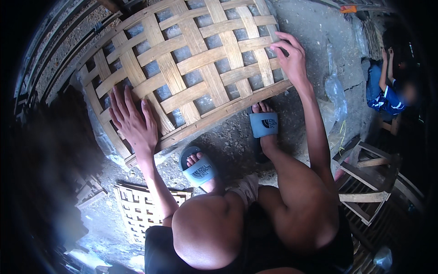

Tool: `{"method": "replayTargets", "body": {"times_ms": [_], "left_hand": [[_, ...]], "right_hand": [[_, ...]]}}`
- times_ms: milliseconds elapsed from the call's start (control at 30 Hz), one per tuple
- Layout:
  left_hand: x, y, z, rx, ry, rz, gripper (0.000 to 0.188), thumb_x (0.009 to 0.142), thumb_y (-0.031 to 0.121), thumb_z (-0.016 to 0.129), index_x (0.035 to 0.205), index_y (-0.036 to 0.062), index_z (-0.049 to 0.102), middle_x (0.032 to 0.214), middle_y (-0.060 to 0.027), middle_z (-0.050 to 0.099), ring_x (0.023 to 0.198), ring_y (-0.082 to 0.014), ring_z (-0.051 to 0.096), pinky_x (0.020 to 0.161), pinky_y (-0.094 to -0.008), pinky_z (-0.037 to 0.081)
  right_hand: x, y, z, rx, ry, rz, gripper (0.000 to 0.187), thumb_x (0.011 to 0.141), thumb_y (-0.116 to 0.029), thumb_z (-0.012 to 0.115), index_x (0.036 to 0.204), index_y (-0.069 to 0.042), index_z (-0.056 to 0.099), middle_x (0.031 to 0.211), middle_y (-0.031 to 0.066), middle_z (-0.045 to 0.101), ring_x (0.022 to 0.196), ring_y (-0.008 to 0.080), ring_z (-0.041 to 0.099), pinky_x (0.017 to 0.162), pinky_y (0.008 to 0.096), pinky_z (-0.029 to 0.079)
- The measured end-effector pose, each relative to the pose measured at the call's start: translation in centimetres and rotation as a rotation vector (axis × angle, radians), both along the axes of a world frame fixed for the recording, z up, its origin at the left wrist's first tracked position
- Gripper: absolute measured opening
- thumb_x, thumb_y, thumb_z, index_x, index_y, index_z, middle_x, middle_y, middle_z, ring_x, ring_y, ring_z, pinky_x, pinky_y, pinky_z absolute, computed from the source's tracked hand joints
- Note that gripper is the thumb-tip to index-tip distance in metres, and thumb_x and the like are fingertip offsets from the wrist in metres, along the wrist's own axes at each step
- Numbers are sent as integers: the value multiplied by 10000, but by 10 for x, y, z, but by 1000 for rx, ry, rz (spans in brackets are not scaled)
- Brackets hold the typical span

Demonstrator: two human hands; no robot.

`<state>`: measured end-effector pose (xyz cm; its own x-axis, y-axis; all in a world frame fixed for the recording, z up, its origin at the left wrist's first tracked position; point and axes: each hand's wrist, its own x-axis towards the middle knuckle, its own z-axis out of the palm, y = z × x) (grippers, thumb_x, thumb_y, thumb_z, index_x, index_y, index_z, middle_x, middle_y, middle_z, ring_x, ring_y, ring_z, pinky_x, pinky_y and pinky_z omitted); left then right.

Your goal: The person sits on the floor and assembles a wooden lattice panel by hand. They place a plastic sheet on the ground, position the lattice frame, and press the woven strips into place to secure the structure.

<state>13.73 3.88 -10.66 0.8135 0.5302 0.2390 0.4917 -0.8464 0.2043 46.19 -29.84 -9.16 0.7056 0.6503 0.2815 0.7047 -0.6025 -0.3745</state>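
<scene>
A large woven bamboo panel (194, 68) of wide, flat strips spans the space in front of me, tilted with its right side farther away. My left hand (134, 121) lies open on its near left corner, fingers spread over the strips. At the right edge, my right hand (290, 59) has thumb and forefinger brought together beside the strip ends, the other fingers curved above. Whatever that pinch holds, if anything, is too small to make out. Through the gaps in the weave a greyish surface shows.
Below the panel are my feet in blue slide sandals (263, 124). A smaller woven piece (137, 210) lies at lower left. Right of my knee stands a wooden frame (365, 182). Clear plastic (335, 91) lies on the concrete. Another person (388, 93) sits at far right, arms raised.
</scene>
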Motion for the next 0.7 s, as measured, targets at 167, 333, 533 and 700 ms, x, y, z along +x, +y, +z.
{"method": "replayTargets", "body": {"times_ms": [167, 333, 533, 700], "left_hand": [[0, 0, 3, -41, -6, -1, 584, 1129, 390, 432, 1605, 52, 437, 1739, -194, 312, 1631, -371, 234, 1320, -562, 131], [0, 1, 2, -38, -8, -5, 585, 1127, 389, 438, 1608, 56, 435, 1740, -193, 309, 1631, -371, 234, 1321, -559, 132], [0, 0, 1, -36, -2, 1, 586, 1126, 389, 440, 1611, 59, 435, 1739, -194, 310, 1629, -372, 236, 1322, -558, 133], [-2, 1, 3, -44, -6, 1, 590, 1123, 394, 449, 1611, 63, 438, 1737, -196, 313, 1627, -377, 241, 1320, -558, 140]], "right_hand": [[-3, -2, 1, 187, 46, -131, 88, 931, -39, 769, 1017, -58, 770, 1268, 98, 728, 1157, 308, 699, 1007, 412, 538], [-16, -7, 6, 113, 93, -111, 138, 937, -72, 774, 1072, -94, 791, 1272, 92, 710, 1149, 299, 698, 1021, 426, 525], [-25, 4, 0, -154, -238, -79, 162, 884, -85, 796, 1045, -80, 813, 1269, 77, 707, 1123, 263, 691, 998, 447, 492], [-22, 5, 2, -208, -263, -34, 133, 851, -51, 786, 981, -51, 814, 1268, 93, 711, 1142, 269, 686, 994, 442, 489]]}}
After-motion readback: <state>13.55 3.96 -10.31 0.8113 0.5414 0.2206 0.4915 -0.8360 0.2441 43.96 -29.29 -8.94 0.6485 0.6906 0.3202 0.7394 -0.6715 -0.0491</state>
